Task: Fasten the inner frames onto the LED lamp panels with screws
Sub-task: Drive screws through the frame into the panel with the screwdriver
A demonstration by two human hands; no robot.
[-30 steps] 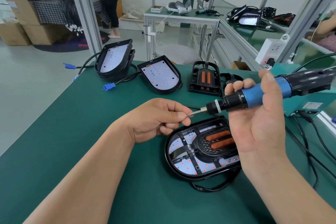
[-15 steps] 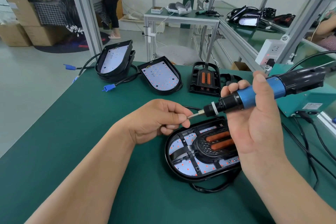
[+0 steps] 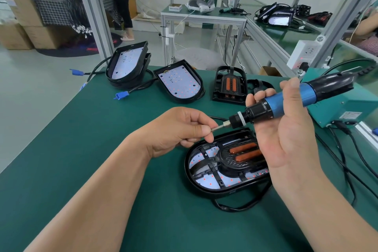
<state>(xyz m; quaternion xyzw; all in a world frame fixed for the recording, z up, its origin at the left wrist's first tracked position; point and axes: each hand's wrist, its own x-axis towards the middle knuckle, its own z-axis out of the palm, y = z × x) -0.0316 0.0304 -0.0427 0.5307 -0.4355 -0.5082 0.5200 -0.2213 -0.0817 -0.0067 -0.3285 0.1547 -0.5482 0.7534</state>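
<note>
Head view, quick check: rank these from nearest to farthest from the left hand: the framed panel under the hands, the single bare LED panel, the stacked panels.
1. The framed panel, just below and right of the left hand.
2. The bare LED panel, behind the hand, mid-table.
3. The stacked panels, far back left corner.

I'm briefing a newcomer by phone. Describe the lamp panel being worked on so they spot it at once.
On the green table, look nearest the person, under the blue screwdriver. That lamp panel alone has an inner frame with orange bars in it; the panels at the far edge show bare boards.
</note>
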